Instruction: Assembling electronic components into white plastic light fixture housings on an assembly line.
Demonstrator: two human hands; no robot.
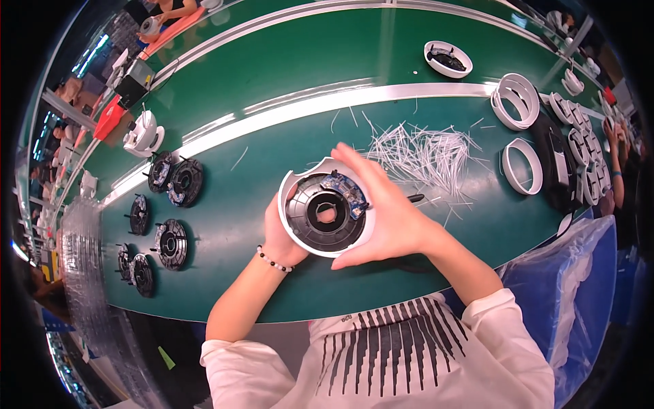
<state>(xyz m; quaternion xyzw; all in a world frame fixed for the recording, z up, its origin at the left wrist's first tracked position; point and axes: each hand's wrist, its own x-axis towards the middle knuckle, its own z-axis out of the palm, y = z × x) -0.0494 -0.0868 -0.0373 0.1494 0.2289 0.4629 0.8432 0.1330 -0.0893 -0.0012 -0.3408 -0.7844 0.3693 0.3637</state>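
Between my two hands, above the table, is a round white plastic housing [287, 185] with a notch in its rim. Inside it sits a black ribbed disc [310, 228] with a central hole, and a blue circuit board [346, 193] lies along the disc's upper right. My left hand [278, 237] is closed around the housing's left side, its fingers mostly hidden behind it; skin shows through the hole. On the right side, my right hand [388, 208] grips the housing's wall, thumb low and fingers high. A dark pen-like tip [415, 198] shows just beyond my right hand.
Several black discs with circuit boards [173, 244] stand at the left. White cut strips [429, 160] lie heaped beyond my right hand. White rings [522, 167] are at the right, near a black bag-like object [553, 163]. A filled white housing [447, 59] rests on the conveyor [327, 58].
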